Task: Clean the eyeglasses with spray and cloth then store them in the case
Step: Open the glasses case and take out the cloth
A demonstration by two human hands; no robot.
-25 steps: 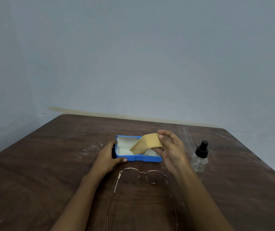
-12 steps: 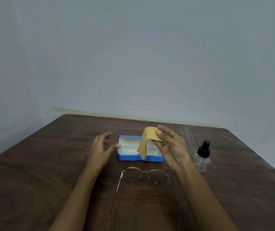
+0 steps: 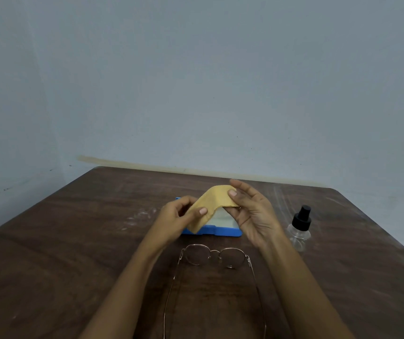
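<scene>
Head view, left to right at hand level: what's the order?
left hand → yellow cloth → right hand → spray bottle. Blue case and eyeglasses span the middle, left out.

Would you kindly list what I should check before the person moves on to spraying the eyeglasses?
1. Grip on the yellow cloth: ok. The left hand and the right hand both pinch it above the blue case.
2. Reach of the eyeglasses: ok. They lie untouched on the table, temples unfolded.
3. Stance of the spray bottle: ok. It stands upright to the right of the blue case, black head on.
4. Liquid in the spray bottle: cannot tell.
5. A hand free for the spray bottle: not ok. Both hold the yellow cloth.
6. Blue case open: ok. Its pale lining shows.
</scene>
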